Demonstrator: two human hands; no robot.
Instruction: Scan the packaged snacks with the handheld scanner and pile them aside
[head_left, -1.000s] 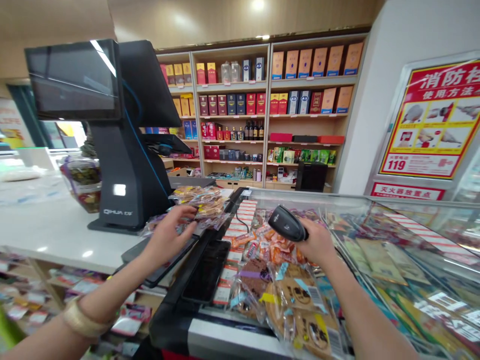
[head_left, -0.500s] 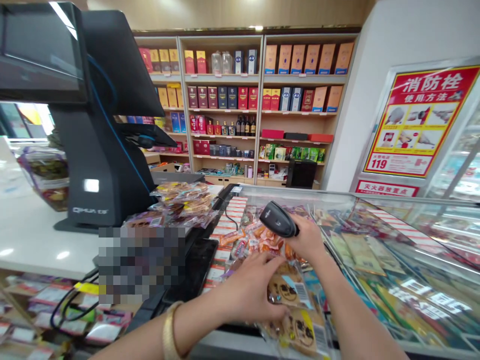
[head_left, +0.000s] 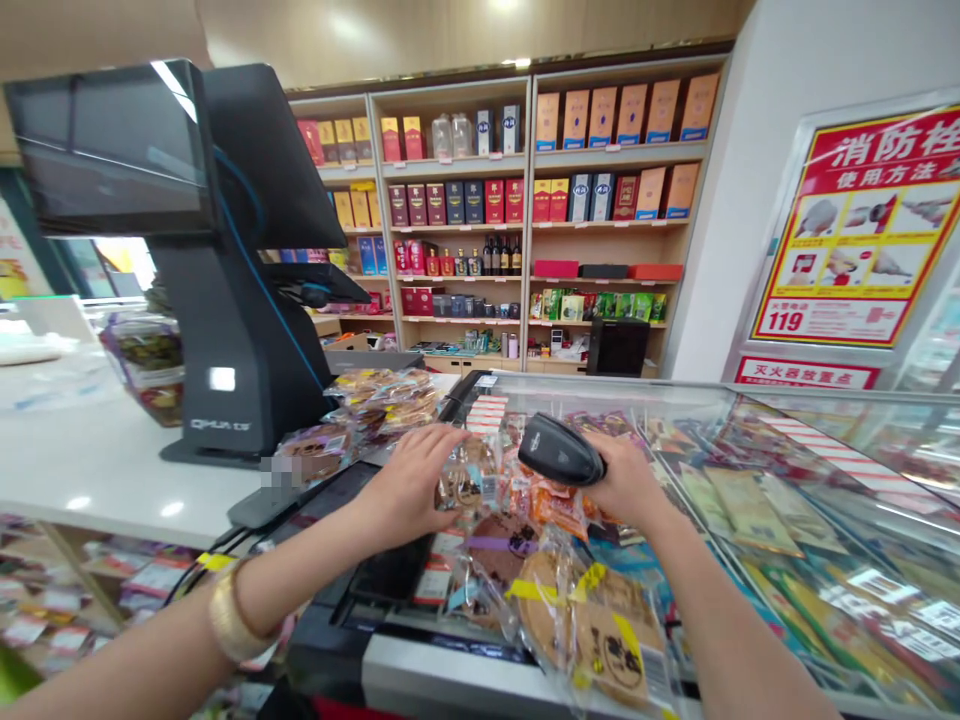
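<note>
My left hand grips a clear-wrapped round brown cake by its left side. This packet has a blue label and a barcode, and it is lifted over the glass-topped case. In my right hand is a black barcode scanner, its head pointing left towards the packet. Close below the scanner lie orange-wrapped snacks. Nearer me rest more wrapped round cakes: one with a purple label and paler ones with yellow labels.
A dark checkout terminal stands on the white counter at left. Beside its base is a pile of wrapped cakes. The glass-topped case stretches right over banknotes and packets. Shelves of boxes line the back wall.
My left hand has moved left and up from the wrapped cakes, carrying the blue-labelled packet. My right hand still holds the scanner in nearly the same place. The view has shifted slightly.
</note>
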